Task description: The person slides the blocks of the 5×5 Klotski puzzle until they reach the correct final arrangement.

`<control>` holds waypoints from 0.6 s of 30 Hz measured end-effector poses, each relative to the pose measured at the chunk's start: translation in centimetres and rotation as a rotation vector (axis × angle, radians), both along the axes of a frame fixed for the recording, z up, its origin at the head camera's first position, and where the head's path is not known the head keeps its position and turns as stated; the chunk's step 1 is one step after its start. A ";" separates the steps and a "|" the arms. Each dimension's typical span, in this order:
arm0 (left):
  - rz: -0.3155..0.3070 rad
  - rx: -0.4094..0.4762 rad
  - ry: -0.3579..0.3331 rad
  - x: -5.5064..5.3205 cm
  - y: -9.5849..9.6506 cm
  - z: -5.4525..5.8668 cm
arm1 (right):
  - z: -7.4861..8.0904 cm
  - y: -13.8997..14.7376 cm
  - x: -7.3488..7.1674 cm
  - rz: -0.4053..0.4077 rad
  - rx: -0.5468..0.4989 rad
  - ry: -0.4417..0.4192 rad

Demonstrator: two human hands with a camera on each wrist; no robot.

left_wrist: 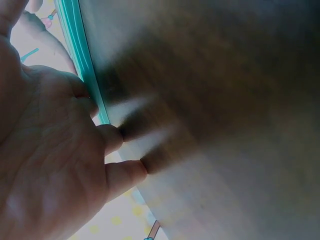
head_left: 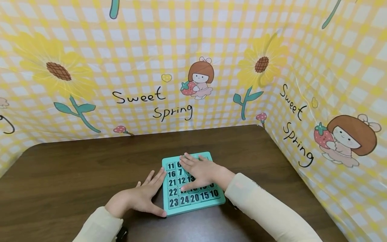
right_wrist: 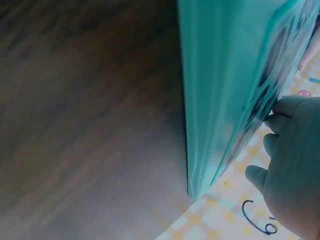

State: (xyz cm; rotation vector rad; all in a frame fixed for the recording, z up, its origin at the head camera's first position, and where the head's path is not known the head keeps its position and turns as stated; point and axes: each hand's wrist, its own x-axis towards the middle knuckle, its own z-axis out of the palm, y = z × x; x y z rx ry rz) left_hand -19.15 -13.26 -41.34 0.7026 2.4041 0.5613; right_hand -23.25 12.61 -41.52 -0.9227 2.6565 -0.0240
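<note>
Two hands: we see a person's left hand (head_left: 140, 198) and right hand (head_left: 202, 171) at one teal number board (head_left: 196, 206).
Number board, location: we find it lying flat in the middle part of the brown wood-grain worktop (head_left: 90, 174), turned slightly, well short of the far edge.
Number face: we read black numerals on a grid of tiles (head_left: 195, 198); the near row runs 23, 24, 20, 15, 10 from left to right, and the left column runs 11, 16, 21, 22, 23 from far to near. We cannot read several numerals beneath the right hand.
Left hand, position: we note the thumb touching the near left corner and the forefinger at the left edge, farther back.
Left fingers: released, spread and extended beside the board.
Right hand, position: we see it palm down across the far and right portion of the face, thumb pointing left; the right wrist view shows fingertips meeting the numerals.
Right fingers: released, spread nearly straight over the face.
Sleeves: we see a cream left sleeve (head_left: 98, 226) and a matching right sleeve (head_left: 263, 205); a small dark item (head_left: 122, 234) shows at the left cuff.
Backdrop: we see yellow-and-white checked cloth (head_left: 145, 50) beyond the far edge and along the right side, printed with sunflowers (head_left: 58, 71) and "Sweet Spring" lettering.
</note>
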 end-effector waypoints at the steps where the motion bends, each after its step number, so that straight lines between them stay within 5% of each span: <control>1: 0.003 -0.001 0.000 -0.1 0.0 0.0 | -0.1 0.2 0.0 -0.002 -0.005 0.002; 18: -0.013 -0.002 -0.009 0.0 -0.1 0.1 | -0.1 4.8 0.5 -0.057 -0.062 0.000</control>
